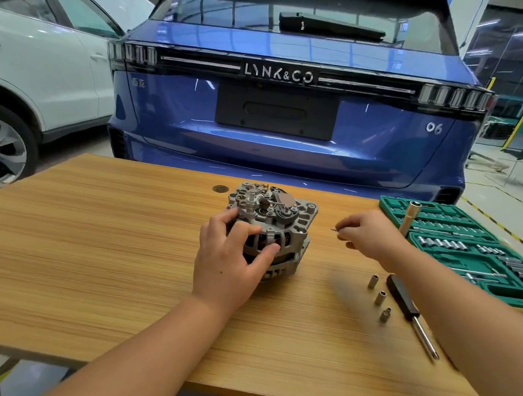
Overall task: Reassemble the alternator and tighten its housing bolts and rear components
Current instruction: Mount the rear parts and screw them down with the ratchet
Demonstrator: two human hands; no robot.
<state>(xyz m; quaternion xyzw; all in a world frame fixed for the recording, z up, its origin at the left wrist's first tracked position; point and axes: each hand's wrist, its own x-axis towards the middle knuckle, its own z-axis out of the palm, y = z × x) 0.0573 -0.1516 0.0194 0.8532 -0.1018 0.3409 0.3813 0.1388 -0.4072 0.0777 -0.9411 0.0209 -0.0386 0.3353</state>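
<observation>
Head view: the left hand (pixel 232 252) has its grip curled round the alternator (pixel 271 230) on the tabletop (pixel 89 245); the right hand (pixel 366 236), well apart to its right, pinches a thin bolt (pixel 334 229); rear parts lie bare, so I judge the housing joined, bolts and tightening left; sockets (pixel 380 297) and driver (pixel 412 314) wait nearer than that grip.

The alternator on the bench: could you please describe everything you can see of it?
The alternator is a grey, cast-metal-looking unit resting on the wooden table, its rear end facing up and away from the camera. That rear is uncovered, showing studs, terminals and small brownish and dark parts. Slots in the ribbed housing reveal dark, coppery windings. Mounting ears stick out at the right. The left hand grips its near side, fingers curled over the housing; the right hand is clear of it, pinching something thin.
</observation>
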